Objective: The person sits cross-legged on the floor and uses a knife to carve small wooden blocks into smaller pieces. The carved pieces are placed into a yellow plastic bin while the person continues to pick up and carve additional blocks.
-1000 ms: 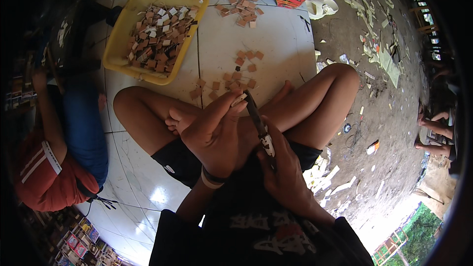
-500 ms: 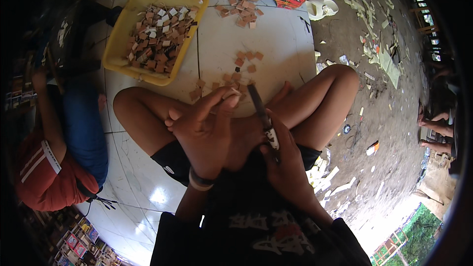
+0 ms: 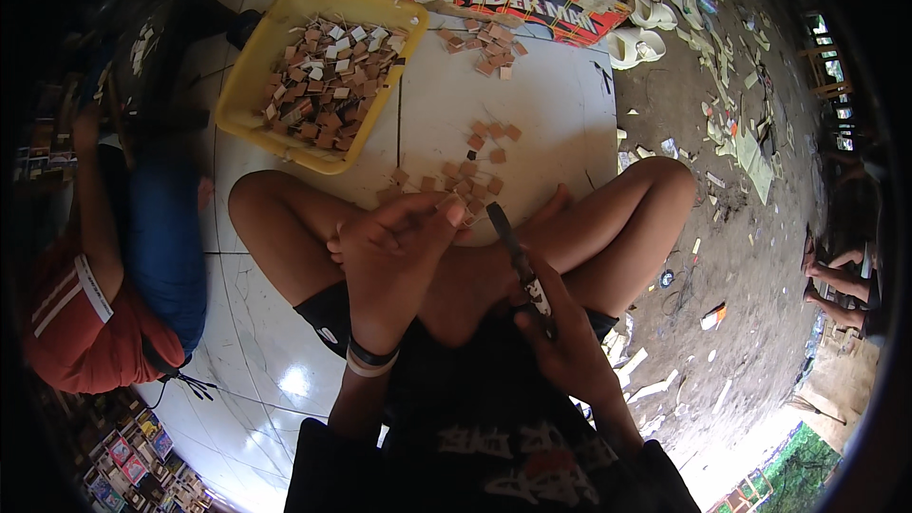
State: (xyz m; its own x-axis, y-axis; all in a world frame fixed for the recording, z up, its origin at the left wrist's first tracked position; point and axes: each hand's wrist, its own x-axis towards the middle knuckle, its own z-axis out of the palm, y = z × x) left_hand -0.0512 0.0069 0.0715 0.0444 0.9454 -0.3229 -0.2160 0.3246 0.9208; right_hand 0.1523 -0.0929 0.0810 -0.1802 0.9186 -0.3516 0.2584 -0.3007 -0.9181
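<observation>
My right hand (image 3: 565, 332) is closed round the handle of a knife (image 3: 532, 290); its dark blade slants up and away to the left. My left hand (image 3: 399, 252) pinches a small pale piece between thumb and fingertips, mostly hidden by them, just left of the knife's tip and apart from it. Small brown square pieces (image 3: 494, 130) lie scattered on the white tiles beyond my hands. Farther off is another loose heap of brown squares (image 3: 489, 43).
A yellow plastic basin (image 3: 228, 100) full of brown and white squares stands at far left. Behind the far heap is a colourful printed box (image 3: 513, 2). A person in red (image 3: 100, 328) sits at left. Off the tile edge, scraps litter the dirt ground (image 3: 703, 256) with pale clogs (image 3: 635, 47).
My left hand has turned so its back shows more, still pinching. The knife has moved slightly right and down, away from the left fingertips. The whole view has shifted a little.
</observation>
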